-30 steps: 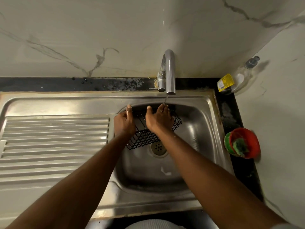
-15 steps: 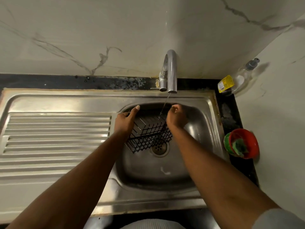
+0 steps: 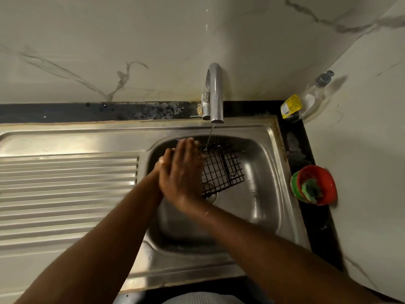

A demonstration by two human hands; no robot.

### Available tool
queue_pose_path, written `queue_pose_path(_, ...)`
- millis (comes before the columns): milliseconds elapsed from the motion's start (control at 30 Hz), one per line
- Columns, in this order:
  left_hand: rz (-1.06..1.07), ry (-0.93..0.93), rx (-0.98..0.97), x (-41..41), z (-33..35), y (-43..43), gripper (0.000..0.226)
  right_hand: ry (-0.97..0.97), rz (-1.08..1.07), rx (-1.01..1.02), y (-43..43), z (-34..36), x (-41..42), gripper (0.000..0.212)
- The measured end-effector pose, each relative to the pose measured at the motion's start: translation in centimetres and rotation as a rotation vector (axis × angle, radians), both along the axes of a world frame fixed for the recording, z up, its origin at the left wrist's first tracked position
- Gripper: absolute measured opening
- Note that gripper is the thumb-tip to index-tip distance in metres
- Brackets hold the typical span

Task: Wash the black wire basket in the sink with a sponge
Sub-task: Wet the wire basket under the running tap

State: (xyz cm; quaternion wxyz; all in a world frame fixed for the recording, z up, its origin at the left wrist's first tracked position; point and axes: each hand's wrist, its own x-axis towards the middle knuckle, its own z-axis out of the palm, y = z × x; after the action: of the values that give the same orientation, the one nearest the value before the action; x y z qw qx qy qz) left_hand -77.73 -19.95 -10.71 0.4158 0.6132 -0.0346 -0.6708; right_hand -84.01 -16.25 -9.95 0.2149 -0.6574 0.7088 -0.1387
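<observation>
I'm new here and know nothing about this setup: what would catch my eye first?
Two hands meet in the steel sink, the right hand laid flat over the left hand, on a black wire basket. A thin stream from the tap hits the basket's far edge. At right, a red bowl holds a green scrubber, perhaps the sponge.

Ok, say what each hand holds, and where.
Cannot tell: the right hand lies flat across the left hand at the left edge of the black wire basket, hiding any hold.
</observation>
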Motion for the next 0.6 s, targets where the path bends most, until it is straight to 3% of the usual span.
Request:
queue_pose_path(33, -0.076, -0.204, -0.004, -0.2, 1.2, 1.3, 0.054, 0.012, 0.108, -0.024, 0.7, 0.5, 1.2, 0.074)
queue_pose_path(67, -0.409, -0.502, -0.036, -0.5, 3.7, 1.6, 0.067, 0.002, 0.178, -0.026, 0.9, 0.7, 1.7, 0.069)
queue_pose_path(100, -0.481, -0.688, -0.081, -0.4, 4.9, 1.3, 0.077, -0.022, 0.216, -0.017, 0.7, 0.7, 1.5, 0.066)
queue_pose_path(133, -0.307, -0.601, -0.127, -0.3, 4.1, 0.0, 0.076, -0.028, 0.228, -0.025, 0.2, 0.5, 0.9, 0.065)
queue_pose_path(167, -0.081, -0.223, -0.058, -0.8, 1.8, -1.3, 0.059, -0.016, 0.220, -0.059, -0.3, 0.1, 0.0, 0.066)
queue_pose_path(200, -0.018, -0.052, 0.023, -0.3, 0.7, -1.5, 0.037, 0.008, 0.179, -0.095, -0.7, -0.5, -1.1, 0.067)
queue_pose_path(267, -0.108, -0.069, 0.142, 2.0, 0.0, -1.2, 0.043, -0.029, -0.025, -0.012, -2.0, -2.0, -4.3, 0.069)
queue_pose_path(333, -0.132, -0.088, 0.240, 2.9, -1.6, -1.2, 0.052, -0.074, -0.229, 0.307, -2.9, -5.0, -8.5, 0.075)
queue_pose_path(433, -0.169, -0.148, 0.258, 2.9, -1.8, -0.7, 0.049, -0.183, -0.327, 0.690, -3.1, -8.4, -12.0, 0.085)
queue_pose_path(533, -0.175, -0.207, 0.170, 1.7, -1.1, -1.0, 0.047, -0.240, -0.487, 0.690, -3.0, -8.2, -9.8, 0.091)
queue_pose_path(600, -0.184, -0.282, 0.061, 1.1, -1.8, -0.8, 0.075, -0.173, -0.430, 0.642, -2.7, -5.5, -6.7, 0.091)
